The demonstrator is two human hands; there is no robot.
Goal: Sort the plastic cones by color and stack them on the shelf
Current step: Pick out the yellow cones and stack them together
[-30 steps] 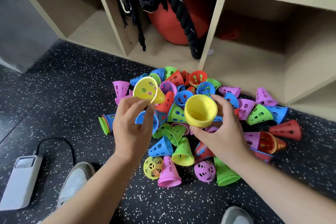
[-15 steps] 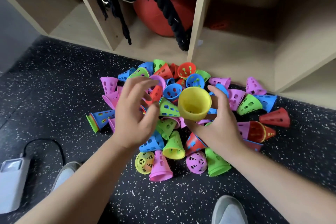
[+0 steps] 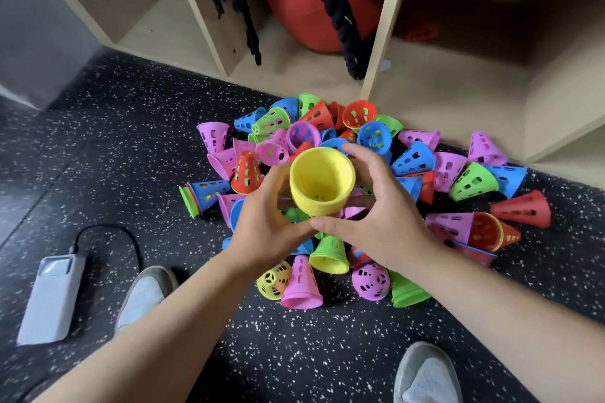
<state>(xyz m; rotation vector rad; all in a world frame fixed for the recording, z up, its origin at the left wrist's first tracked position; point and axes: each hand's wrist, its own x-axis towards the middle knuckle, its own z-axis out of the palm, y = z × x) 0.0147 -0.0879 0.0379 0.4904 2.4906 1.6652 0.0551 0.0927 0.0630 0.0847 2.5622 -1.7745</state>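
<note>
Head camera view: a person's left hand [image 3: 265, 226] and right hand [image 3: 383, 222] both curled around a nested stack of yellow cones [image 3: 322, 180]. Its open mouth faced the lens as it was held just above the mixed pile of coloured cones [image 3: 415, 157] on the speckled floor [image 3: 131, 141] before the wooden shelf [image 3: 379, 42]. Any label on the white device [image 3: 52, 298] at left was too blurred to read.

Bright, even, diffuse light. Shelf [image 3: 458, 91] compartments darken toward back. Soft, short shadows under cones [image 3: 301, 285] on floor [image 3: 131, 141]. Centre sharp: yellow cone stack [image 3: 322, 180]. Left hand [image 3: 265, 229] fingers slightly blurred. Wide-angle bowing at edges.
</note>
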